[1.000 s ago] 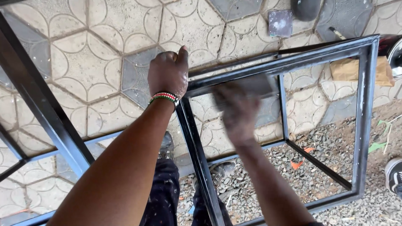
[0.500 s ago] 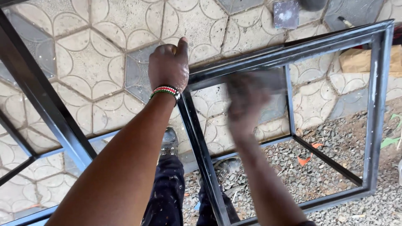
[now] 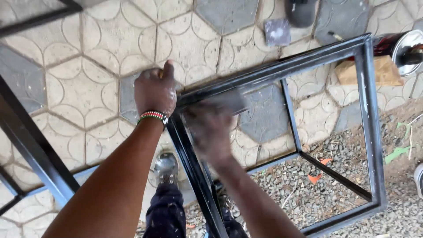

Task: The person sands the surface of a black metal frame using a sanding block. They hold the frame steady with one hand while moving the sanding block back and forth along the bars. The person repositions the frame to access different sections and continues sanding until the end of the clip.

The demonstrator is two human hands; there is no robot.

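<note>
**Two hands on one black steel frame**

I am looking down at one black metal frame (image 3: 365, 114) made of square tubing, which is standing on the paved floor (image 3: 88, 66) of hexagonal tiles. My left hand (image 3: 155, 91) is closing over the frame's near corner, fingers curled down around the tube, so it is gripping the frame there; one beaded wristband (image 3: 153, 116) is sitting on that wrist. My right hand (image 3: 210, 130) is blurring badly just beside the left, right of the corner and touching or hovering over the top rail. It is pressing what looks like one pale grey sheet or pad (image 3: 229, 103) against the rail, but I cannot tell how far the fingers are closing or what the sheet is.

I am counting one more dark frame (image 3: 35, 150) running along the left, cut off by the picture's edge. One shoe (image 3: 166, 168) is showing below the arms; the other foot is hiding behind the frame bar. Beyond the frame, one small grey square piece (image 3: 277, 31) is lying on the tiles, one brown block (image 3: 385, 70) is sitting at the far corner, and one shiny round can (image 3: 403, 46) is getting cut off at the right edge. Gravel (image 3: 317, 185) is showing through the frame's opening, with two orange scraps (image 3: 315, 178) on it.
</note>
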